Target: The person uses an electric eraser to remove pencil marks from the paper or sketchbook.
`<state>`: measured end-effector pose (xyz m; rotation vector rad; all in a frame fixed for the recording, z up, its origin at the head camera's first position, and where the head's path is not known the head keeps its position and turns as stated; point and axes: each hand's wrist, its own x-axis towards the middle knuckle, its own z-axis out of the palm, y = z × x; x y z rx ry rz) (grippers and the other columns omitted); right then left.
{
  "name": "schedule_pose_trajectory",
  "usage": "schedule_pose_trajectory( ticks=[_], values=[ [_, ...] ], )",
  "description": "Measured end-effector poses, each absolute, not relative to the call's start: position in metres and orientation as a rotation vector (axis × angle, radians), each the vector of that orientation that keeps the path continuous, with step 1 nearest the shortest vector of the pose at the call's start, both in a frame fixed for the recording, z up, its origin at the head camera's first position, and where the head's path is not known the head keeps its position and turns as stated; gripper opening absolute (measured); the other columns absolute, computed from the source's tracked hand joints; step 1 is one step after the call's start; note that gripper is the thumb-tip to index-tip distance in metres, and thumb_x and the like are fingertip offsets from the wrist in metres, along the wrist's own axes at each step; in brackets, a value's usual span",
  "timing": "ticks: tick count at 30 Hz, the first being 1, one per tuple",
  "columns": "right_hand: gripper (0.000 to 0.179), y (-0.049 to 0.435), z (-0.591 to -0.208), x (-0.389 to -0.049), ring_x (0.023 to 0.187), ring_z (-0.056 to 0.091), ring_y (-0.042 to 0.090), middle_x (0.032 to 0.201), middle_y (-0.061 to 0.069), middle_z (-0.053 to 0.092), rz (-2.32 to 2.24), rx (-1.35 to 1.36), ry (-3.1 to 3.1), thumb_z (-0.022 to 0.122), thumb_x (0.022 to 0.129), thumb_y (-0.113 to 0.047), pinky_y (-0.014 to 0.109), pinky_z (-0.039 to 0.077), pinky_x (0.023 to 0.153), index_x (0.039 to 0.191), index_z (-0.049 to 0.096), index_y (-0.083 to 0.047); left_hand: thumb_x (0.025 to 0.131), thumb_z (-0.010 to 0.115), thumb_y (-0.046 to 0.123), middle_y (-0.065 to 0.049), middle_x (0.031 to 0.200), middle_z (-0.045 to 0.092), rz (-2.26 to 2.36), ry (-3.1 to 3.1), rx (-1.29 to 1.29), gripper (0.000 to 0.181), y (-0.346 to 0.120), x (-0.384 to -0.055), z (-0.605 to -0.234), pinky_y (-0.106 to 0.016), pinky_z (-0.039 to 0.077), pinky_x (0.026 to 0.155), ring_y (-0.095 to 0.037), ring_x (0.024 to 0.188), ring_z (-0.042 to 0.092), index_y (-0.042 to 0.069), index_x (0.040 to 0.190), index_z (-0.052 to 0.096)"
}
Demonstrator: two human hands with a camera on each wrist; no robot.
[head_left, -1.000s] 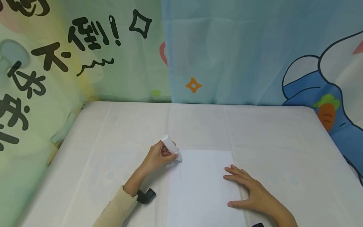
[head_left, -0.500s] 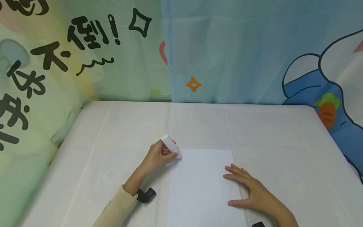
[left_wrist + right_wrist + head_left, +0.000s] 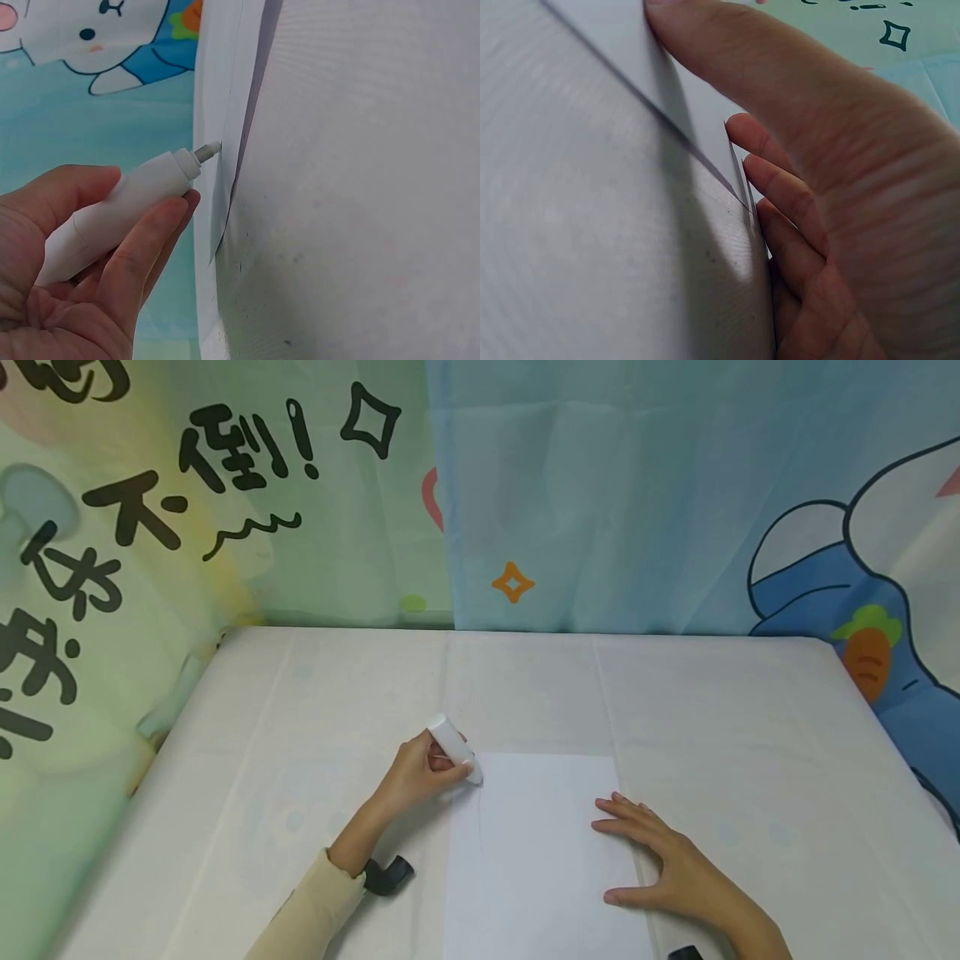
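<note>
A white sheet of paper [image 3: 543, 852] lies on the white-covered table. My left hand [image 3: 411, 778] pinches a thick white marker [image 3: 452, 747] between thumb and fingers, tilted over the sheet's top left corner. In the left wrist view, the marker has a grey neck and a pale tip [image 3: 215, 147] that meets the paper close to its edge. A faint line [image 3: 480, 827] runs down the sheet's left part. My right hand [image 3: 663, 864] rests on the sheet's right edge with its fingers spread; in the right wrist view, its thumb [image 3: 727, 37] and fingertips lie over the paper.
White cloth with crease lines covers the table [image 3: 337, 685]. A printed curtain [image 3: 637, 510] hangs behind and to the left. A black wrist mount [image 3: 388, 877] sticks out beside the left wrist; part of another dark one [image 3: 685, 953] shows below the right wrist.
</note>
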<state>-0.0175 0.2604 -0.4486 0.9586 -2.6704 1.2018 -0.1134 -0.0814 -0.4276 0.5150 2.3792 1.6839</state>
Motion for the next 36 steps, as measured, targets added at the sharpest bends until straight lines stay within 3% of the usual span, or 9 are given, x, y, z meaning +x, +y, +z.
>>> schedule_pose_trajectory(
  ticks=[36],
  values=[
    [0.071, 0.2634, -0.4491, -0.0153, 0.143, 0.019, -0.005, 0.149, -0.013, 0.042, 1.221, 0.922, -2.704, 0.090, 0.067, -0.030, 0.008, 0.006, 0.113, 0.130, 0.060, -0.014, 0.086, 0.070, 0.000, -0.026, 0.101, 0.066, 1.706, 2.334, 0.465, 0.033, -0.0788, -0.1100, -0.4265, -0.030, 0.058, 0.077, -0.034, 0.089, 0.071, -0.009, 0.113, 0.054]
  ],
)
